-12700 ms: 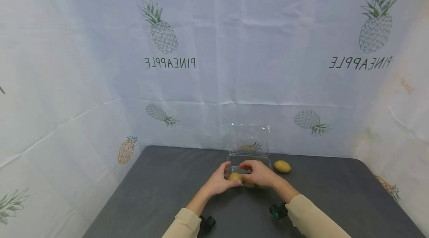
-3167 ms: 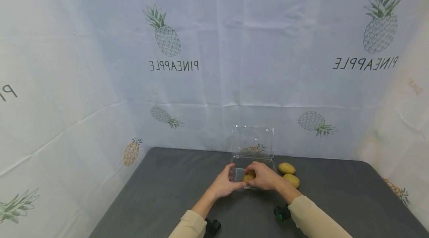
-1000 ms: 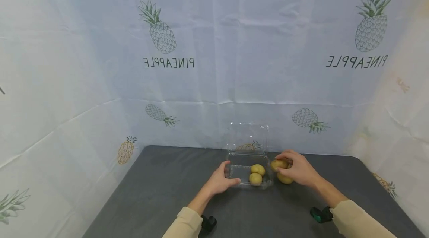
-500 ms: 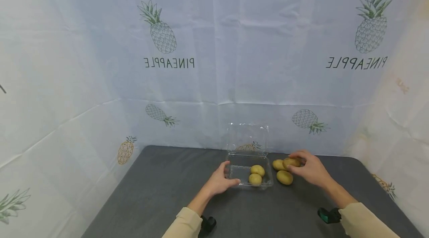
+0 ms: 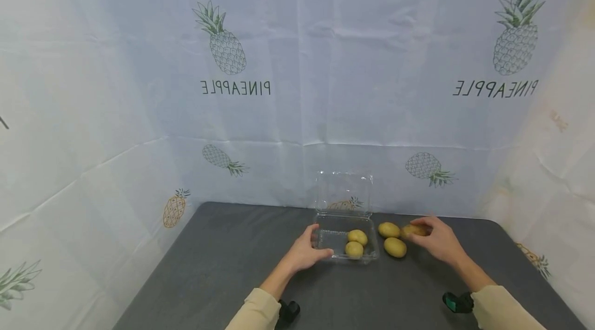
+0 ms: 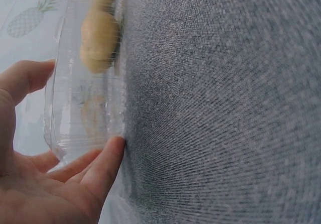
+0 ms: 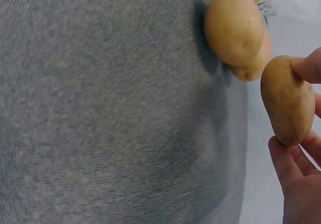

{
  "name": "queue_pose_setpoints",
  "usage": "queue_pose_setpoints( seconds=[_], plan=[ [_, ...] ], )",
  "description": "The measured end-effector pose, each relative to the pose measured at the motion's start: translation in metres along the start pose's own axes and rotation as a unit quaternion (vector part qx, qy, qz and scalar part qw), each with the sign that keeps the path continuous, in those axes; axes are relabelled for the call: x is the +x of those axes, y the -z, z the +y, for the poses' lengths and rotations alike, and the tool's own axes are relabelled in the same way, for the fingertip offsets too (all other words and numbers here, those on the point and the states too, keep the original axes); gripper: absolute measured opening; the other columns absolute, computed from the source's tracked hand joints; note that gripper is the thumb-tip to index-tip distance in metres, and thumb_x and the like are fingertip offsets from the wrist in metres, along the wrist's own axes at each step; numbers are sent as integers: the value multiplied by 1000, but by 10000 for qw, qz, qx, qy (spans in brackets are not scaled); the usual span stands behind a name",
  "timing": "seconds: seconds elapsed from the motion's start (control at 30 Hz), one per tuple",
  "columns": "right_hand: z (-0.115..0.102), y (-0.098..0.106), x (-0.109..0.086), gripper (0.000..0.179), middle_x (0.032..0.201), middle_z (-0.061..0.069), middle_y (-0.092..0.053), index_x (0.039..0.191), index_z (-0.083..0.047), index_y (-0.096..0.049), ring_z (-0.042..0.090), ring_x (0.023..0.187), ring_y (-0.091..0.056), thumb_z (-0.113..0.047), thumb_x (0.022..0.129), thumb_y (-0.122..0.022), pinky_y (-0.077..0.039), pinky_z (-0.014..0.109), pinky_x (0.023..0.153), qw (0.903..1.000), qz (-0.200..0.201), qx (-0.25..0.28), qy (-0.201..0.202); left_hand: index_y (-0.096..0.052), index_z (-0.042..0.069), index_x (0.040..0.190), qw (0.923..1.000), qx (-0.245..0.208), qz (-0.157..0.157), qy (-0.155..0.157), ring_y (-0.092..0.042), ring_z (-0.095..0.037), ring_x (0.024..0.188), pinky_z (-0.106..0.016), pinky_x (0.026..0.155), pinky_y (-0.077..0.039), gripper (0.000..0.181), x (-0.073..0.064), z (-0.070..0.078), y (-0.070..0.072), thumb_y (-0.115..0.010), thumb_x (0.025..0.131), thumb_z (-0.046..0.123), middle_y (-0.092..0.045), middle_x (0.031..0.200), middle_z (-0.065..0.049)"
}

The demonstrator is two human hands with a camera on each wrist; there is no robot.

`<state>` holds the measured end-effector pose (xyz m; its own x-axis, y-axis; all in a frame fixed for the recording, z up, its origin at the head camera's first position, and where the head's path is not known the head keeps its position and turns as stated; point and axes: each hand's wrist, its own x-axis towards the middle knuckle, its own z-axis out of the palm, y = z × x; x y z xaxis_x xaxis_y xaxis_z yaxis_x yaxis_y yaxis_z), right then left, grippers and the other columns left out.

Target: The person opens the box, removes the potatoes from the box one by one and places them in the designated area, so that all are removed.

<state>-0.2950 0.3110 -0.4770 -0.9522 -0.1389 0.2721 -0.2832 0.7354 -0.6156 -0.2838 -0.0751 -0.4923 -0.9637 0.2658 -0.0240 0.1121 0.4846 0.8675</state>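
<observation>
My left hand (image 5: pixel 302 252) holds the left side of a clear plastic clamshell container (image 5: pixel 327 238), thumb at the front and fingers at the side. The container's lid (image 5: pixel 344 188) stands up at the back. Two potatoes, a rear one (image 5: pixel 357 237) and a front one (image 5: pixel 354 250), lie in its right half. To the right of it my right hand (image 5: pixel 439 242) pinches another potato (image 7: pixel 288 101) between thumb and fingers, raised off the table in the right wrist view. Two more potatoes, one behind (image 5: pixel 389 230) and one in front (image 5: pixel 395 247), lie on the table between the container and that hand.
The dark grey table (image 5: pixel 223 263) ends at a pale curtain (image 5: pixel 288 113) with pineapple prints, which hangs behind and along both sides. Black wrist devices show below both hands, at the left wrist (image 5: pixel 290 311) and the right wrist (image 5: pixel 457 302).
My right hand has carried a potato rightward, away from the container, past the two lying on the table. Earlier it was reaching into the container. My left hand stays at the container's left side.
</observation>
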Motion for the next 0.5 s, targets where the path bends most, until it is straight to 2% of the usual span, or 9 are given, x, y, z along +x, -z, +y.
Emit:
queue_pose_setpoints(
  seconds=[0.3, 0.5],
  plan=[
    [12, -4, -1, 46, 119, 23, -62, 121, 2, -68, 37, 100, -63, -33, 93, -77, -53, 46, 75, 9993, -127, -145, -319, -34, 4, 155, 10000, -6, -12, 3, -52, -43, 131, -60, 98, -48, 86, 0, -1, 0, -81, 88, 32, -50, 144, -25],
    [19, -9, 3, 50, 121, 25, -61, 122, 4, -67, 37, 102, -62, -35, 92, -76, -52, 50, 79, 9981, -339, -162, -496, -35, 4, 155, 10000, 5, 36, -47, -53, -43, 130, -59, 99, -48, 86, -1, -2, -1, -81, 88, 32, -50, 144, -26]
  ],
)
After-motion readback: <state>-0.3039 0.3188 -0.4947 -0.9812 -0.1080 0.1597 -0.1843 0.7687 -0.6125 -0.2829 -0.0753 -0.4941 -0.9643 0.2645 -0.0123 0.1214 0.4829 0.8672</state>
